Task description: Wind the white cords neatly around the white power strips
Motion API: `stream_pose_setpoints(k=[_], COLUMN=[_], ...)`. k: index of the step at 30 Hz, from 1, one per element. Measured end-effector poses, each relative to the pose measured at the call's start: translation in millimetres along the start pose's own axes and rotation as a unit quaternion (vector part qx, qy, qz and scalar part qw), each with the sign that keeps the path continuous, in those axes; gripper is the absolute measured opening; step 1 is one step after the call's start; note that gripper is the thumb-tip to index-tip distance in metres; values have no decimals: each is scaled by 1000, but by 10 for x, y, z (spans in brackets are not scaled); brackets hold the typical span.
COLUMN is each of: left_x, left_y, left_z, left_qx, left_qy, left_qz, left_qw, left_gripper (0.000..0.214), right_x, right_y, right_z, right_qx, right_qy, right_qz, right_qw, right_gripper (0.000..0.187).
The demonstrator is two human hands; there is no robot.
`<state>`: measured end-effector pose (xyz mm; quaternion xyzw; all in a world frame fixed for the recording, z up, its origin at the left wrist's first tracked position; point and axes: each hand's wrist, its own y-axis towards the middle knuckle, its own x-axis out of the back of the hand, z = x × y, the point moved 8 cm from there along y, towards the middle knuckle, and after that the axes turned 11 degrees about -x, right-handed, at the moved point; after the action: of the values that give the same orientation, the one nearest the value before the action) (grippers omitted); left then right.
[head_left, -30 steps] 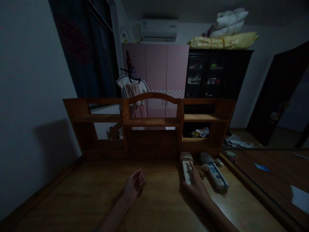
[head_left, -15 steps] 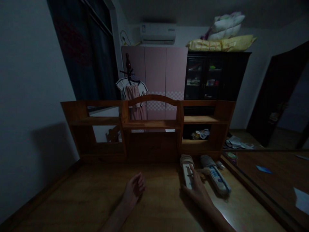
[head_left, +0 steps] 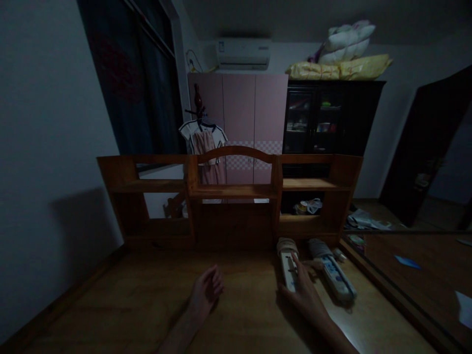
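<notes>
A white power strip (head_left: 289, 268) lies on the wooden desk top (head_left: 243, 314), its pale cord (head_left: 287, 245) wound round the far end. My right hand (head_left: 305, 290) grips it from the near right, thumb at the left edge and fingers across its top and right side. To its right lies a second long strip (head_left: 336, 278), white and blue, with a grey cord wound at its far end. My left hand (head_left: 207, 287) rests over the desk, away from both strips. Its fingers are loosely curled, and nothing shows in them.
A wooden shelf unit (head_left: 231, 191) stands along the desk's far side. A small pale object (head_left: 339, 254) sits beside the second strip. A raised wooden edge (head_left: 387, 295) borders the right side, with a blue card (head_left: 407, 261) and white paper (head_left: 465, 309) beyond it.
The whole view has shifted slightly, moving the scene a little right and down. Both hands keep nearly the same pose, and the power strip stays in place under my right hand.
</notes>
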<state>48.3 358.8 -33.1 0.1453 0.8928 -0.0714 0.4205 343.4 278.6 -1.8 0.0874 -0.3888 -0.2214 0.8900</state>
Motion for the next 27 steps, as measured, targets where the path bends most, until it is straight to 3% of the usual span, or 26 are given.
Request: stream_pose_setpoints(k=[27], left_x=[24], left_y=[21], left_z=[5], left_qx=[-6], left_qy=[-2], left_qz=[2], left_qw=[1000], left_gripper=[31], right_x=[-14], right_y=[-15], right_z=[-26], right_qx=[-14], right_qy=[4], right_qz=[14], right_qw=[1000], right_gripper=[89])
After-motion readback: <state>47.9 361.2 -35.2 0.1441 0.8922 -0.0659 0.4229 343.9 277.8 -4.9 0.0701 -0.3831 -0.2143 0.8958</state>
